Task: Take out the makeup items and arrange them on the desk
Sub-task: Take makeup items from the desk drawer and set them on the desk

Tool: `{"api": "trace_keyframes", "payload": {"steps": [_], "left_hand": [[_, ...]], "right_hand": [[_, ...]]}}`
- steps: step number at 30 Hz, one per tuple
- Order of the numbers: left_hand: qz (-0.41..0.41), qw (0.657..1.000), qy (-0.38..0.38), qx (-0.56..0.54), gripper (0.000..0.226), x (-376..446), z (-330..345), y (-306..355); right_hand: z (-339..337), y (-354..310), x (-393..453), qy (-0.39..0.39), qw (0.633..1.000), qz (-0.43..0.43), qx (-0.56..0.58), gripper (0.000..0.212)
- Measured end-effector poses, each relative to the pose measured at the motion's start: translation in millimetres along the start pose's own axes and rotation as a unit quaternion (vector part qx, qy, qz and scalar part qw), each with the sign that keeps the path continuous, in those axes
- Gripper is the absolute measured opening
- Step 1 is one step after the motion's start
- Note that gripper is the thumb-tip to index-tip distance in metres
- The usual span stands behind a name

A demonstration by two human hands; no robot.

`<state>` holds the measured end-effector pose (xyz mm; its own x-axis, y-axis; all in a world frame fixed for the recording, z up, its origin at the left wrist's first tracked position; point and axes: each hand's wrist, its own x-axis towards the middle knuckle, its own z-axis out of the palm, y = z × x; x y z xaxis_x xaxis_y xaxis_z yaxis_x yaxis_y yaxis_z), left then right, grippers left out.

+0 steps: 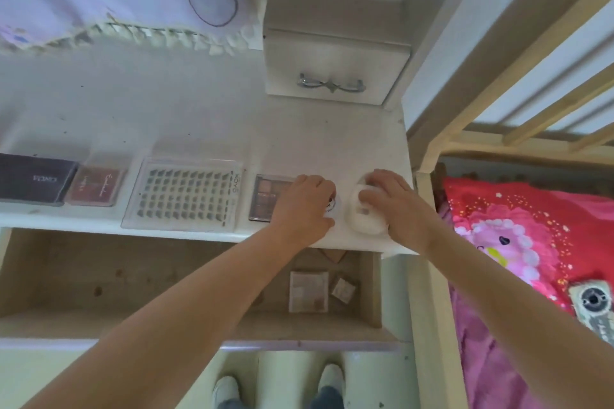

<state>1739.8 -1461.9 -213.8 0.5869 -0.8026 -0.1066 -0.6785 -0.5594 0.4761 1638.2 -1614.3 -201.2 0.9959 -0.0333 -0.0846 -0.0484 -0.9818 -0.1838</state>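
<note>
Along the front of the white desk (166, 109) lie a dark palette (33, 183), a pink blush case (96, 189), a clear false-lash tray (186, 192) and a brown eyeshadow palette (265, 197). My left hand (304, 206) covers a small round white item (331, 204) beside the brown palette. My right hand (392, 199) grips a white round compact (362, 217) resting near the desk's right edge. Below, the open drawer (99, 276) holds a beige palette (307, 290), a small square packet (344, 289) and a brown piece (332, 254).
A small white drawer box with a metal handle (332, 85) stands at the back of the desk. A wooden bed frame (498, 129) with pink bedding (531, 242) is close on the right. My shoes (279, 388) show on the floor.
</note>
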Motion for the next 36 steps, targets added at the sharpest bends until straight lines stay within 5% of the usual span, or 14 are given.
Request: {"api": "trace_keyframes", "payload": {"steps": [13,19,26,29,32,36], "left_hand": [[-0.062,0.994,0.055,0.064,0.044,-17.7,1.8,22.5],[-0.006,0.987,0.15,0.059,0.031,-72.6,24.5,16.2],[0.055,0.968,0.231,0.078,0.024,-63.6,24.1,21.7],[0.004,0.997,0.044,0.07,0.02,-77.5,46.2,14.2],[-0.171,0.946,-0.248,0.116,0.048,-85.9,81.2,-6.7],[-0.181,0.946,-0.25,0.096,0.06,-75.8,102.4,-22.3]], "right_hand": [[6.1,35.6,-5.0,-0.038,0.991,-0.035,0.121,0.044],[19.8,20.6,-47.1,0.171,0.98,-0.051,0.092,0.032],[25.0,-10.2,-66.7,0.201,0.966,-0.082,0.14,0.02],[46.0,-28.0,-76.9,-0.055,0.986,-0.074,0.136,0.021],[74.4,-46.5,-66.9,-0.249,0.967,-0.01,0.06,0.028],[99.8,-67.2,-43.0,-0.275,0.957,0.09,-0.006,0.035]]}}
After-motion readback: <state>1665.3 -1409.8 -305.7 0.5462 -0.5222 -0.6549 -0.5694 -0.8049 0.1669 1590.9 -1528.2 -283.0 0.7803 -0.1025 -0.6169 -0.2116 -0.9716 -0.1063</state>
